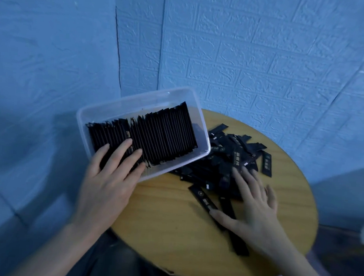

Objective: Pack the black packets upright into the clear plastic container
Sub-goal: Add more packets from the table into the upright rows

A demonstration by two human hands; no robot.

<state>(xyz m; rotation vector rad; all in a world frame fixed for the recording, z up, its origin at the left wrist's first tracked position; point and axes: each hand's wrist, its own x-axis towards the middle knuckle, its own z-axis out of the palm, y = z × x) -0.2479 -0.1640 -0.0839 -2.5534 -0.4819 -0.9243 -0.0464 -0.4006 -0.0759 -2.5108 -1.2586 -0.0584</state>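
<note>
A clear box is sitting on the far left edge of a round wooden worktop, hanging partly over it. A long row of black packets is standing on edge inside the box, filling most of it. The left hand is lying flat on the near end of that row, its fingers spread and straight. To the right of the box, a pile of loose packets is lying flat on the worktop, some tucked under the box's right side. The right hand is resting on this pile with fingers spread wide, pinching nothing. A few single packets are lying nearer than the pile, partly under the right hand. A blue wall is standing behind the box.
</note>
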